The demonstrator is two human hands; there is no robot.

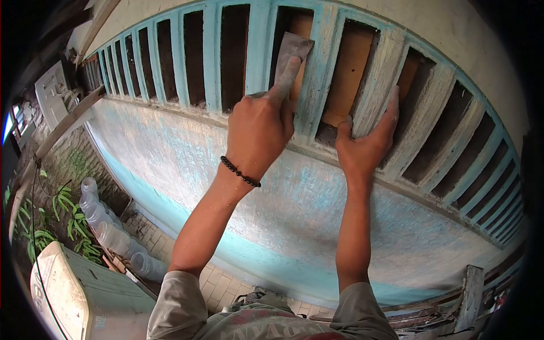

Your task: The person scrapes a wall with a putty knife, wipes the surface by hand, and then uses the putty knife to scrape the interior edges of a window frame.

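Note:
My left hand [258, 127], with a beaded bracelet at the wrist, is closed around a flat grey scraper [294, 45]. Its dusty index finger lies stretched along the scraper's face. The scraper's broad end is up in a tall vent opening, against or close to a turquoise slat [316, 73]; its lower part is hidden by the hand. Farther right, my right hand [365, 144] grips a worn, partly bare slat [381, 79]. The thumb is on the slat's left side and dusty fingers on its right, some of them hidden.
Below the vents runs a wall [294, 204] with patchy turquoise paint. At the lower left are stacked clear plastic containers [113, 235], green plants [65, 204] and a pale cabinet-like box [96, 294]. Paving [218, 286] lies beneath. Wooden boards [469, 294] stand at the lower right.

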